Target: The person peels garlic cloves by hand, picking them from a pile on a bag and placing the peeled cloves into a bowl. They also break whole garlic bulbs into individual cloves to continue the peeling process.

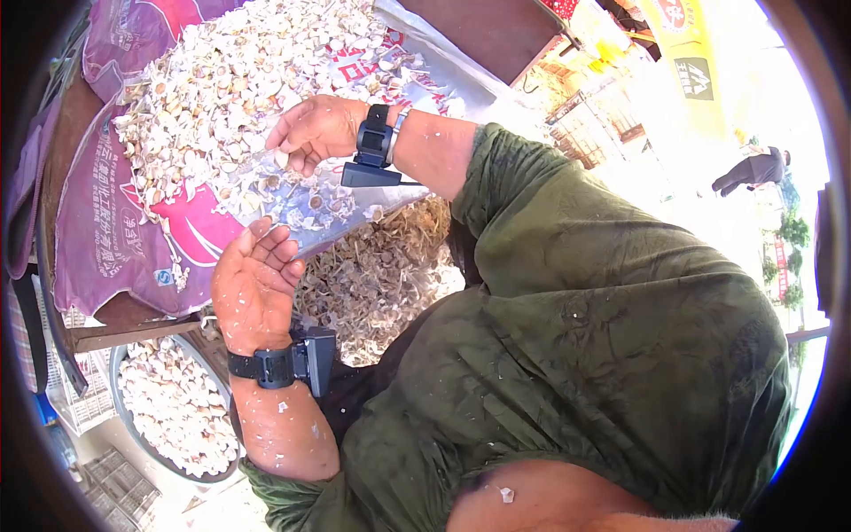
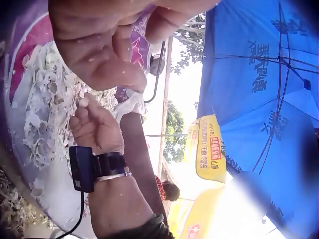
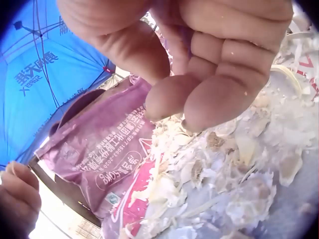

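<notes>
Garlic cloves and papery skins (image 1: 230,80) cover purple and clear plastic sacking. Over its near edge, my right hand (image 1: 324,133) pinches a small whitish clove (image 1: 282,160) between thumb and fingers; that hand (image 2: 97,127) also shows low in the left wrist view. In the right wrist view its fingers (image 3: 214,94) hang just above loose skins (image 3: 249,194), the clove hidden. My left hand (image 1: 257,288) is turned palm up beside the sack edge, fingers loosely bent, nothing seen in it. Part of it (image 3: 20,194) appears at the right wrist view's left edge.
Below the sacking lies a heap of dry skins (image 1: 381,275). A round tub (image 1: 222,381) of cloves stands at the lower left, near white wire crates (image 1: 80,399). A blue canopy (image 2: 259,74) hangs overhead. Someone in dark clothes (image 1: 753,171) is at the far right.
</notes>
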Motion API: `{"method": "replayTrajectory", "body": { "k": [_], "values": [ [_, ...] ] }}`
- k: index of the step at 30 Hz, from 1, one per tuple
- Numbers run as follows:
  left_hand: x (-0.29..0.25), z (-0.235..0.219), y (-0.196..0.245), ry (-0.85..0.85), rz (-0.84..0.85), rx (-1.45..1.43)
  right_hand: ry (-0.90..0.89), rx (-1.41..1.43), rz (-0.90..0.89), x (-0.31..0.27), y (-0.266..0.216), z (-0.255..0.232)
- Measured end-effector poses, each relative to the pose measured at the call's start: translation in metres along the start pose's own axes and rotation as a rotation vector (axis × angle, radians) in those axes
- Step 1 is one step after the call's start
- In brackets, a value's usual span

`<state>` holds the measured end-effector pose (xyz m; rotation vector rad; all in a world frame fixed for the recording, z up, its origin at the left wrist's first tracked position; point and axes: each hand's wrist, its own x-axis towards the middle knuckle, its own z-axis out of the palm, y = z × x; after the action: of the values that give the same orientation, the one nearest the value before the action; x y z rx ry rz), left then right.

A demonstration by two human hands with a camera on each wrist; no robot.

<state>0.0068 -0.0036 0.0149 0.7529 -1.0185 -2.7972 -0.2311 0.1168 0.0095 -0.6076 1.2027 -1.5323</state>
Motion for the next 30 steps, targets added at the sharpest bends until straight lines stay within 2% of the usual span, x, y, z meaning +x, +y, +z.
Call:
{"method": "replayTrajectory", "body": {
  "k": [4,6,7,8,10,12,13,14,16,17,18,20,22,24,25,26,28,29,30],
  "values": [
    [0.008,0.013,-0.019,0.052,-0.101,-0.023,-0.105,-0.011,0.002,-0.031,-0.005,0.042],
    [0.008,0.021,-0.02,0.051,-0.113,-0.047,-0.149,-0.432,0.043,-0.039,-0.013,0.057],
    [0.008,0.021,-0.021,0.077,-0.093,-0.063,-0.093,-0.64,-0.008,-0.033,-0.017,0.057],
    [0.008,0.02,-0.021,0.105,-0.073,-0.08,-0.094,-0.64,-0.004,-0.023,-0.016,0.052],
    [0.012,0.007,-0.02,0.088,-0.081,-0.07,0.122,-1.016,-0.24,0.009,-0.008,0.033],
    [0.014,-0.001,-0.019,0.073,-0.091,-0.058,0.142,-1.511,-0.57,0.049,0.004,0.005],
    [0.014,0.0,-0.017,0.076,-0.093,-0.068,0.147,-1.626,-0.479,0.062,0.004,0.003],
    [0.013,0.0,-0.015,0.079,-0.095,-0.076,0.142,-1.619,-0.489,0.075,0.011,-0.006],
    [0.014,-0.001,-0.012,0.07,-0.078,-0.07,0.098,-1.909,-0.175,0.075,-0.004,0.019],
    [0.014,-0.001,-0.01,0.062,-0.062,-0.064,0.014,-2.057,-0.239,0.085,0.003,0.012],
    [0.014,-0.001,-0.008,0.064,-0.061,-0.069,0.007,-2.058,-0.239,0.087,0.0,0.017],
    [0.013,-0.001,-0.006,0.061,-0.041,-0.058,-0.061,-2.141,-0.017,0.087,-0.008,0.033],
    [0.013,0.002,-0.005,0.081,-0.044,-0.047,-0.067,-2.137,-0.016,0.098,0.001,0.014],
    [0.013,0.003,-0.004,0.097,-0.043,-0.036,-0.012,-1.854,-0.43,0.124,0.028,-0.035],
    [0.013,0.003,-0.004,0.109,-0.035,-0.03,0.072,-1.727,-0.212,0.106,0.006,-0.01],
    [0.012,0.003,-0.005,0.121,-0.027,-0.023,0.073,-1.731,-0.212,0.086,-0.005,0.006],
    [0.011,0.005,-0.007,0.122,-0.025,-0.014,0.201,-0.719,0.052,0.051,-0.015,0.024],
    [0.011,0.006,-0.008,0.129,-0.023,-0.004,0.171,-0.569,0.009,0.043,-0.01,0.025],
    [0.011,0.006,-0.009,0.127,-0.023,-0.003,0.173,-0.57,0.008,0.038,-0.006,0.028]
  ]
}}
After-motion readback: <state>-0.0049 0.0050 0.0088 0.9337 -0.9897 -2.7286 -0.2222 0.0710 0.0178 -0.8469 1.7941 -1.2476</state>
